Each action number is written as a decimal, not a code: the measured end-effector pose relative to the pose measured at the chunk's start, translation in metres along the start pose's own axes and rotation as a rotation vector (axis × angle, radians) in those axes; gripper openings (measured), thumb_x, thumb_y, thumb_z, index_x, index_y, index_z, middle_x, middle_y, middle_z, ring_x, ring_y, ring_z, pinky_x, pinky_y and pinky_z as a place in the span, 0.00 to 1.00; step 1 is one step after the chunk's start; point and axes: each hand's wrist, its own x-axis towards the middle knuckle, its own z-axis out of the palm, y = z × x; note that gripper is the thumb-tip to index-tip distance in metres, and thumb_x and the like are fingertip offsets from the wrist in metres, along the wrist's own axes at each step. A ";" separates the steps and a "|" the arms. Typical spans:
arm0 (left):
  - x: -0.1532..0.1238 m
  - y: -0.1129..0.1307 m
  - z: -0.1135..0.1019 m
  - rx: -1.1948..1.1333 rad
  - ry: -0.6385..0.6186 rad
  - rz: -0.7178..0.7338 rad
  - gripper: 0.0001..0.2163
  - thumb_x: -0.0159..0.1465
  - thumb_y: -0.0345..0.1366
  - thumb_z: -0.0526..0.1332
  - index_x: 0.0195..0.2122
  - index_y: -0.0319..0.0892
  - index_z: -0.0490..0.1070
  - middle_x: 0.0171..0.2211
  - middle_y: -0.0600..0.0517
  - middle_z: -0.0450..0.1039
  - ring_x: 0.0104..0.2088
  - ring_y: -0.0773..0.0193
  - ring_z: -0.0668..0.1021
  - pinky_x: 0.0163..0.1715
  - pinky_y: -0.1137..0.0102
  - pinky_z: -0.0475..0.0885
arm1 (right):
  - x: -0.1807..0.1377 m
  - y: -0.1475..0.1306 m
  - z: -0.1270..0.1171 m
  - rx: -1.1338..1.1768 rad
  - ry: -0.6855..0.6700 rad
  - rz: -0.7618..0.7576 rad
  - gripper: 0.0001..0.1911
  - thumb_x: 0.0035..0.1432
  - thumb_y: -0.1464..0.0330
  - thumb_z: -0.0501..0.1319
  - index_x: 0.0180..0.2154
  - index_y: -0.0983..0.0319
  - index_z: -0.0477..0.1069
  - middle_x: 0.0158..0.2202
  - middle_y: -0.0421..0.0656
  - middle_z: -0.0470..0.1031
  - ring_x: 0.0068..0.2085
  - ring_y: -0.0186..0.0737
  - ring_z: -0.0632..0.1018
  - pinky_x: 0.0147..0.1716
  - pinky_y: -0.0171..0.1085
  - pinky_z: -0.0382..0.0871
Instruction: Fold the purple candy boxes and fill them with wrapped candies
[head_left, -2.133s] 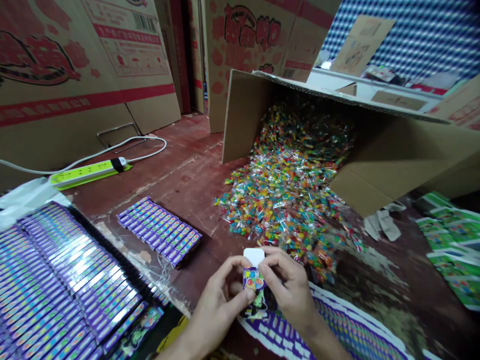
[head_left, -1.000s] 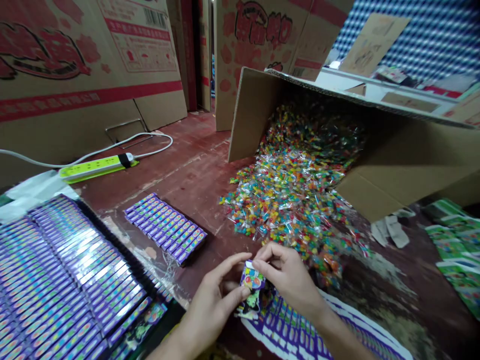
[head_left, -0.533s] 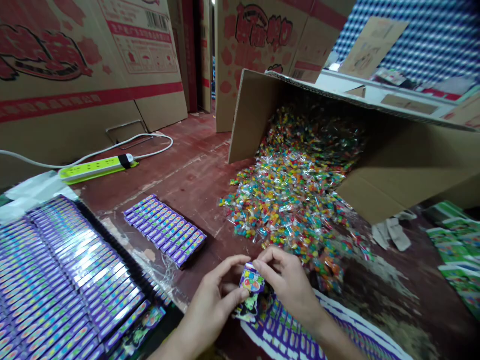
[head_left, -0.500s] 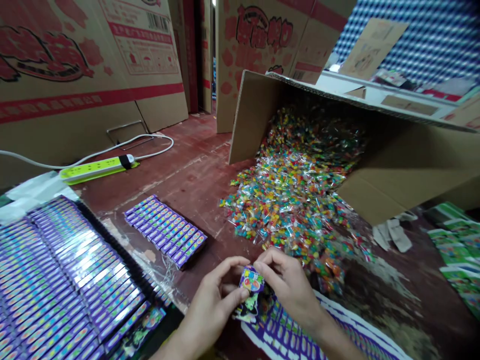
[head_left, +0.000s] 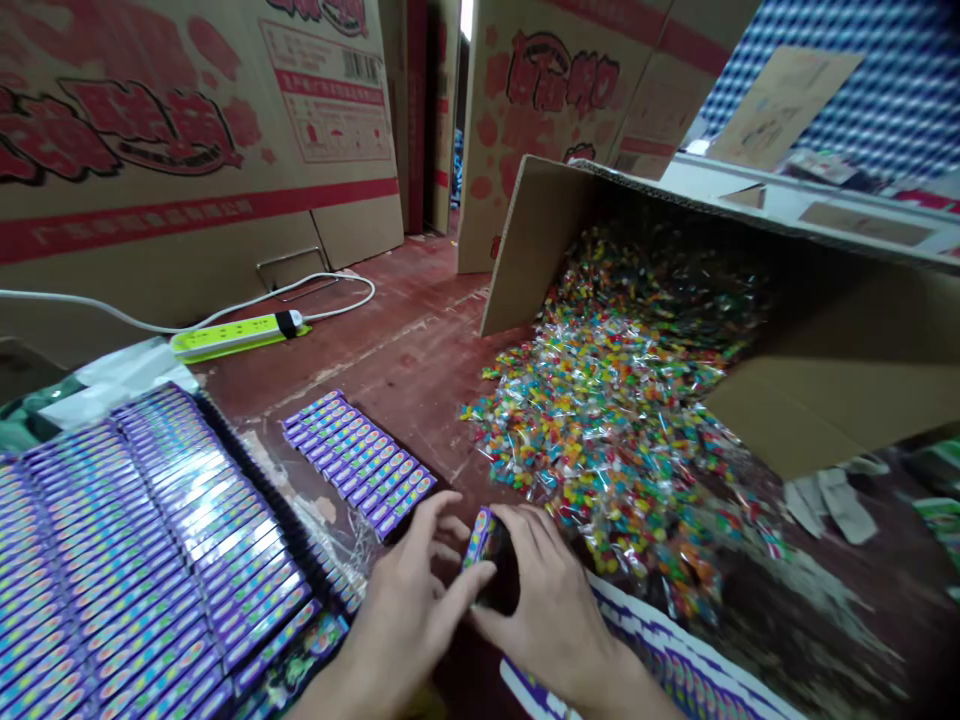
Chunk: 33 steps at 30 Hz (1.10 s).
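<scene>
Between my two hands is a small purple candy box point(head_left: 478, 537), its narrow printed side facing up. My left hand point(head_left: 409, 600) curls around its left side, with the thumb against the lower end. My right hand point(head_left: 551, 600) closes on it from the right, fingertips at the far end and thumb near the bottom. Just beyond my left hand lies a row of matching purple boxes point(head_left: 360, 460). Flat printed cartons point(head_left: 675, 670) fan out in a stack under my right wrist.
Packed purple boxes point(head_left: 157, 540) fill the left side. Clear bags of colourful candies point(head_left: 592, 420) spill from a tipped cardboard box point(head_left: 847, 350). A power strip point(head_left: 232, 335) with a white cable lies behind. Grey gloves point(head_left: 832, 505) lie at right. Large printed cartons point(head_left: 187, 130) stand at the back.
The small box has turned from its wide printed face to its narrow side, and my right hand has come lower around it. The camera view has shifted slightly left.
</scene>
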 end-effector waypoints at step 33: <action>-0.004 -0.020 -0.020 0.801 0.157 0.321 0.17 0.63 0.47 0.62 0.43 0.42 0.60 0.39 0.47 0.66 0.40 0.52 0.73 0.37 0.62 0.71 | -0.012 0.065 -0.074 -0.096 0.003 0.246 0.12 0.67 0.68 0.53 0.40 0.58 0.76 0.40 0.45 0.75 0.43 0.44 0.76 0.43 0.41 0.68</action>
